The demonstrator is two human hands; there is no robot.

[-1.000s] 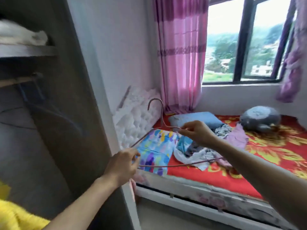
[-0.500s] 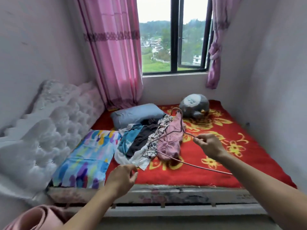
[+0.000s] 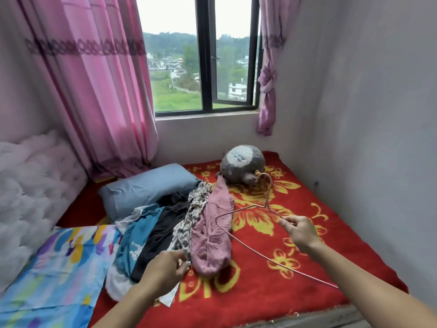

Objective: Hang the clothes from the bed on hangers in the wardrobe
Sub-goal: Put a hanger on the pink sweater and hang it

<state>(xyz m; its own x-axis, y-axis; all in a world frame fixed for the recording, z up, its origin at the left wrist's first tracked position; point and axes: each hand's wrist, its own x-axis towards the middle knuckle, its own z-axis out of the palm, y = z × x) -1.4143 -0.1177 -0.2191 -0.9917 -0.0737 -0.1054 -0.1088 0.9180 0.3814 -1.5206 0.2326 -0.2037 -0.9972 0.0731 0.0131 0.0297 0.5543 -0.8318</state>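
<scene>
A pile of clothes lies on the red bed (image 3: 272, 292): a pink knitted garment (image 3: 212, 235), a leopard-print piece (image 3: 186, 230), a black one (image 3: 163, 230) and a teal one (image 3: 134, 242). My right hand (image 3: 300, 230) pinches a thin pink wire hanger (image 3: 246, 240) by its upper arm, holding it above the bed to the right of the pile. My left hand (image 3: 165, 271) reaches down at the near end of the pile, fingers apart and touching the leopard-print and black fabric. The wardrobe is out of view.
A blue pillow (image 3: 146, 188) and a grey plush toy (image 3: 243, 164) lie farther back on the bed. A colourful pillow (image 3: 59, 268) and a white tufted headboard (image 3: 30, 192) are at the left. Pink curtains frame the window (image 3: 205, 67); a wall closes the right side.
My view swung from the wardrobe to the bed. My left hand let go of the hanger and moved down onto the pile. My right hand carried the hanger over the bed.
</scene>
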